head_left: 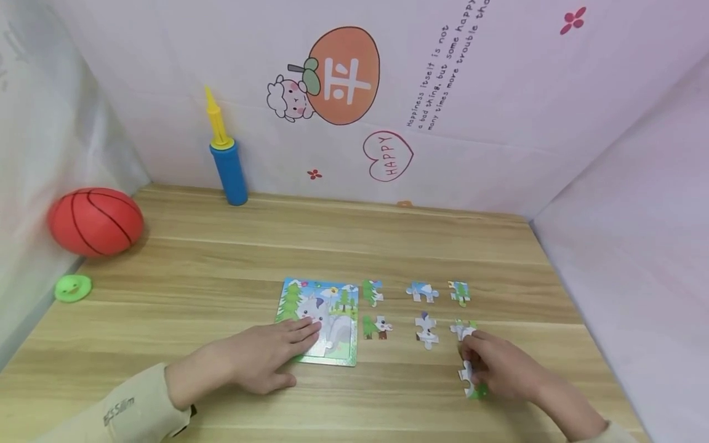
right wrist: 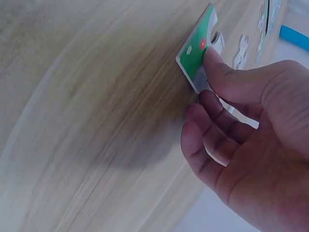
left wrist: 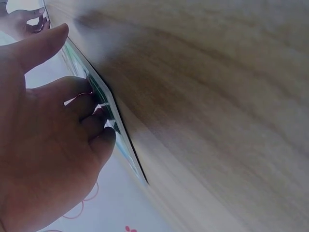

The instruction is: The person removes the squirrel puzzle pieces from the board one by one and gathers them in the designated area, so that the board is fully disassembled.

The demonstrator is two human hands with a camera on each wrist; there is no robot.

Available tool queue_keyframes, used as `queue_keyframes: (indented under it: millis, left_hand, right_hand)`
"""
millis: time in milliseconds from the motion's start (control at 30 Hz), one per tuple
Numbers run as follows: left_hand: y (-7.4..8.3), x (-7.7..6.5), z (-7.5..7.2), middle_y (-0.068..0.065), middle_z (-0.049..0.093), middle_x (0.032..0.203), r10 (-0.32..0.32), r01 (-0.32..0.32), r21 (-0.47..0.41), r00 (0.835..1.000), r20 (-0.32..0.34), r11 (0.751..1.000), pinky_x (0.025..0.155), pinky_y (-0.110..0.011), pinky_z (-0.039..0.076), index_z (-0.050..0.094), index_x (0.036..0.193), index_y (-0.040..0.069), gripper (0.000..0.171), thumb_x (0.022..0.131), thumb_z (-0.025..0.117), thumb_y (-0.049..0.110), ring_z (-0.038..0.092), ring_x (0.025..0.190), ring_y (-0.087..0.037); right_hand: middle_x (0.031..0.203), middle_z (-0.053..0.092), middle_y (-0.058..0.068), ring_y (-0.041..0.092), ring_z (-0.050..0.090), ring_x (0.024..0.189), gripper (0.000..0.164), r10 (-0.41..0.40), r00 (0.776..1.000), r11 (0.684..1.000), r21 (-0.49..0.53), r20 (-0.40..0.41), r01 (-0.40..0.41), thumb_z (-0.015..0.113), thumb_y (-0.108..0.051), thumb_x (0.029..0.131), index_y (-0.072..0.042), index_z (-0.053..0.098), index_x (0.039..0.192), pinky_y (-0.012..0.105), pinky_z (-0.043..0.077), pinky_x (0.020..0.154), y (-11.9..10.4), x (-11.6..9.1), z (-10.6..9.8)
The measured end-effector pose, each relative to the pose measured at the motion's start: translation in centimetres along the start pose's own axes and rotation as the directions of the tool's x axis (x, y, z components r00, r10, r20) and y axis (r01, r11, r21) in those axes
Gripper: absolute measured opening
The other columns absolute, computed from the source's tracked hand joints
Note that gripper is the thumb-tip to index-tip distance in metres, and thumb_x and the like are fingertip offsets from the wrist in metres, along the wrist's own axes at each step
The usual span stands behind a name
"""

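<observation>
My left hand (head_left: pixel 266 354) lies with straight fingers across a square puzzle board (head_left: pixel 346 354) picturing a grey squirrel and green trees. In the left wrist view its fingertips rest along the board (left wrist: pixel 104 89), thumb held apart. My right hand (head_left: pixel 501 366) pinches a white and green puzzle piece (head_left: pixel 468 378) at the right end of the loose pieces. The right wrist view shows the thumb on the face of that piece (right wrist: pixel 193 55), over a green corner with a red dot, and the index fingertip at its edge. Another puzzle piece (head_left: pixel 461 330) lies just beyond these fingers, partly covered.
Several loose pieces lie in two rows right of the board, among them a tree piece (head_left: pixel 373 293) and a grey one (head_left: pixel 426 331). A red ball (head_left: pixel 96 221), a green toy duck (head_left: pixel 73 288) and a blue and yellow hand pump (head_left: pixel 229 172) stand farther left by the walls.
</observation>
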State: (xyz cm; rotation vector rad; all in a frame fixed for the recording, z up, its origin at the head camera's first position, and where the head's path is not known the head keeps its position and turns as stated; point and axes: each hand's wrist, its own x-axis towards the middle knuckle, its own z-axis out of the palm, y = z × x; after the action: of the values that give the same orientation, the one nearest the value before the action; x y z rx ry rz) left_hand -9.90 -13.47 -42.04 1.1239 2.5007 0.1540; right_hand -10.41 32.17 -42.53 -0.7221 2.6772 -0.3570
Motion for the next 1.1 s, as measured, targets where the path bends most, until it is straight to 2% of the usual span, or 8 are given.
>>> queue_keyframes:
  millis: [267, 433, 567, 667, 867, 1100]
  left_hand:
    - [0.2, -0.2, -0.3, -0.004, 0.027, 0.174, -0.017, 0.017, -0.012, 1.000, -0.022, 1.000, 0.129, -0.047, 0.036, 0.037, 0.162, 0.011, 0.073, 0.101, 0.062, 0.043, 0.029, 0.162, -0.028]
    - [0.3, -0.2, -0.2, -0.007, 0.028, 0.174, -0.005, 0.003, -0.051, 0.999, -0.042, 0.999, 0.130, -0.050, 0.033, 0.038, 0.161, 0.008, 0.071, 0.103, 0.060, 0.042, 0.029, 0.161, -0.029]
    - [0.2, -0.2, 0.0, -0.010, 0.028, 0.173, 0.000, -0.005, -0.098, 0.998, -0.057, 0.995, 0.131, -0.052, 0.031, 0.036, 0.161, 0.006, 0.071, 0.104, 0.059, 0.042, 0.028, 0.162, -0.031]
    - [0.0, -0.4, -0.1, -0.009, 0.026, 0.174, -0.027, 0.018, -0.124, 0.997, -0.068, 0.992, 0.131, -0.053, 0.030, 0.034, 0.162, 0.006, 0.072, 0.104, 0.059, 0.040, 0.026, 0.162, -0.031]
    - [-0.5, -1.2, -0.6, -0.012, 0.025, 0.174, -0.078, 0.068, -0.122, 0.993, -0.085, 0.990, 0.131, -0.054, 0.029, 0.034, 0.162, 0.004, 0.073, 0.104, 0.060, 0.040, 0.025, 0.162, -0.033]
    - [-0.7, -2.0, -0.6, -0.017, 0.027, 0.173, -0.121, 0.111, -0.140, 0.990, -0.070, 0.984, 0.131, -0.056, 0.029, 0.036, 0.160, 0.003, 0.071, 0.104, 0.060, 0.040, 0.027, 0.161, -0.036]
  right_hand:
    - [0.088, 0.054, -0.015, -0.001, 0.045, 0.076, 0.034, 0.049, 0.998, 0.996, -0.074, -0.027, -0.051, 0.085, -0.006, 0.079, -0.025, 0.061, 0.093, 0.020, 0.042, 0.061, -1.0, 0.1, 0.0]
    - [0.084, 0.057, -0.016, -0.005, 0.047, 0.073, 0.023, 0.023, 0.992, 0.995, -0.091, -0.126, -0.034, 0.082, -0.011, 0.085, -0.024, 0.062, 0.088, 0.018, 0.044, 0.060, -2.1, 0.4, -0.3]
    - [0.082, 0.061, -0.016, -0.007, 0.052, 0.072, 0.015, -0.066, 0.964, 0.994, -0.096, -0.259, 0.042, 0.077, -0.012, 0.090, -0.021, 0.066, 0.088, 0.016, 0.049, 0.060, -3.8, 1.6, -0.7]
    - [0.086, 0.067, -0.012, -0.003, 0.060, 0.077, 0.010, -0.154, 0.939, 0.983, -0.143, -0.309, 0.115, 0.078, -0.011, 0.090, -0.017, 0.070, 0.092, 0.017, 0.054, 0.063, -5.5, 3.1, -0.6]
    - [0.092, 0.071, -0.003, 0.008, 0.067, 0.084, 0.007, -0.277, 0.916, 0.955, -0.189, -0.291, 0.229, 0.077, -0.014, 0.092, -0.011, 0.073, 0.096, 0.023, 0.061, 0.075, -9.8, 6.7, 0.3]
    - [0.110, 0.072, 0.000, 0.013, 0.067, 0.100, 0.028, -0.372, 0.893, 0.919, -0.240, -0.252, 0.315, 0.075, -0.029, 0.096, -0.010, 0.075, 0.116, 0.030, 0.061, 0.090, -15.2, 10.4, 1.9]
